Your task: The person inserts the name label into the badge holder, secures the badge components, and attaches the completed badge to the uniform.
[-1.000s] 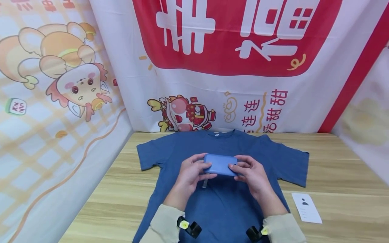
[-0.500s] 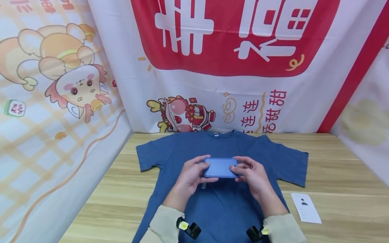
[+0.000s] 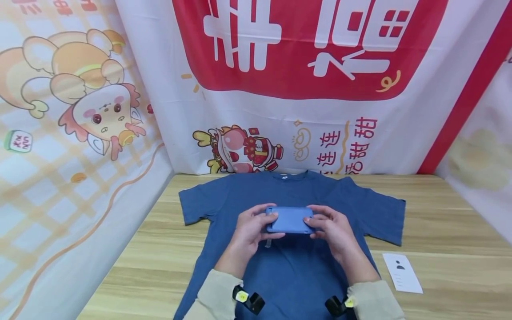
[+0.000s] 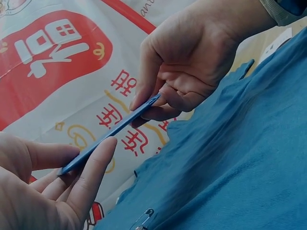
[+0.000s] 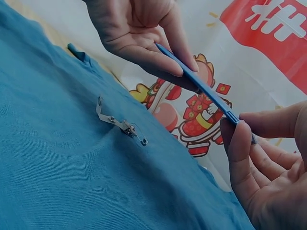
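Both hands hold a thin, flat blue card holder point(image 3: 291, 220) level above a dark blue T-shirt point(image 3: 296, 275). The left hand point(image 3: 249, 229) pinches its left end between thumb and fingers; the right hand point(image 3: 333, 229) pinches the right end, thumb on the near face. Seen edge-on in the left wrist view, the card holder point(image 4: 109, 136) is a narrow blue strip. On the shirt below lies a small metal badge clip point(image 5: 120, 123) with a strap and a safety pin, mostly hidden by the left hand in the head view.
The T-shirt is spread on a wood-grain table point(image 3: 148, 253), sleeves out. A white card point(image 3: 402, 273) with a printed person icon lies right of it. A printed cloth point(image 3: 180, 111) hangs behind the table, and another covers the left side.
The card holder has dropped slightly since a second ago and shifted a little to the left over the last half second, its face tilting. Both hands keep their grip.
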A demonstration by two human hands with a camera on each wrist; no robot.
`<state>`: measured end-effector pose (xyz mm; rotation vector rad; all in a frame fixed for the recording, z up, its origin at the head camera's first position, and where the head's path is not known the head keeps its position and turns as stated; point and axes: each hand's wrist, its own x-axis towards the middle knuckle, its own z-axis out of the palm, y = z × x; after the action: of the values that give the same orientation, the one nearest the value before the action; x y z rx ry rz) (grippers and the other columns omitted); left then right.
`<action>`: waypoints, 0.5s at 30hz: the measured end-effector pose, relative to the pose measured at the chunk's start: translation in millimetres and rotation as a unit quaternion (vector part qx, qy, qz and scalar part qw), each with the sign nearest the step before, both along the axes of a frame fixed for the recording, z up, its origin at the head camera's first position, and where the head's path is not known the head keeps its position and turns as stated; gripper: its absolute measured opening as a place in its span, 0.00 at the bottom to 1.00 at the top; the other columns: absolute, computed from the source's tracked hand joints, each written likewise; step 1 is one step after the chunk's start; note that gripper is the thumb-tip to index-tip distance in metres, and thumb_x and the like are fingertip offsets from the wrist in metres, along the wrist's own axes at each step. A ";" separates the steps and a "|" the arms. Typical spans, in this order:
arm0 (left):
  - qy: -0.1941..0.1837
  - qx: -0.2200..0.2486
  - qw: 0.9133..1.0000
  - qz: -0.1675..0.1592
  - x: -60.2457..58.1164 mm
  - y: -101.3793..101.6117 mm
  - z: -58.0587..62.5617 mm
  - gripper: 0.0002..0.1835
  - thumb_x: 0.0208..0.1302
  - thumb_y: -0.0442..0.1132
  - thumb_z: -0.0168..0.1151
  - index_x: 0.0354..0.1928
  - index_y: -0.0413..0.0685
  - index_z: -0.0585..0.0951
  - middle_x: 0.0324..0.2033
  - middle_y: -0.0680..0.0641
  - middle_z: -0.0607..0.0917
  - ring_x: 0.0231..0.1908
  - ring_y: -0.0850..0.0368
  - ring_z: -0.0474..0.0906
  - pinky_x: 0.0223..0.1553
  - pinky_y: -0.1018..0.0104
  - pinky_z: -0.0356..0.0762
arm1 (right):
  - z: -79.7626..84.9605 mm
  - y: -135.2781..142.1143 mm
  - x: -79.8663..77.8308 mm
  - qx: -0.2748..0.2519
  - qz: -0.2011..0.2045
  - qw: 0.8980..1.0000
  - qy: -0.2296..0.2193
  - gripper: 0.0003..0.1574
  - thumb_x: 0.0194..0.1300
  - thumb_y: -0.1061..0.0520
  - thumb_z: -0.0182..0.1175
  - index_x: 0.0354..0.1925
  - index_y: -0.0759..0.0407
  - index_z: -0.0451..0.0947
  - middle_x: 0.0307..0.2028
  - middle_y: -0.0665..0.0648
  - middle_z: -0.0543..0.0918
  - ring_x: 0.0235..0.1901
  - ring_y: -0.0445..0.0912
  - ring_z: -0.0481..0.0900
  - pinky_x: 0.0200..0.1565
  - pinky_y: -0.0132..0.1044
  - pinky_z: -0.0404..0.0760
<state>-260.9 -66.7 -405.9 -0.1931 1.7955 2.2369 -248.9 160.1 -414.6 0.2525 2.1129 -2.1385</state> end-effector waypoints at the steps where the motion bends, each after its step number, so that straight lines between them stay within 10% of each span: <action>1: 0.002 0.001 1.000 0.001 -0.2 0.1 -0.4 0.22 0.77 0.38 0.67 0.69 0.47 0.82 0.70 0.34 0.80 0.56 0.40 0.89 0.45 0.51 0.93 | 0.0 0.4 -0.1 0.000 -0.001 1.000 0.001 0.33 0.73 0.55 0.71 0.72 0.60 0.76 0.41 0.50 0.92 0.36 0.43 0.86 0.40 0.32 0.88; 15: 0.010 0.012 1.000 -0.002 -0.5 2.5 2.5 0.18 0.83 0.40 0.59 0.69 0.50 0.84 0.69 0.35 0.81 0.56 0.43 0.88 0.46 0.49 0.93 | -0.8 11.5 -0.6 0.024 0.004 1.000 0.007 0.33 0.75 0.53 0.69 0.73 0.59 0.75 0.46 0.53 0.93 0.39 0.44 0.89 0.44 0.33 0.91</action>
<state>-261.4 -64.2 -403.4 -0.1612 1.7761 2.2644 -249.5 171.6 -415.4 0.2353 2.1701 -2.0935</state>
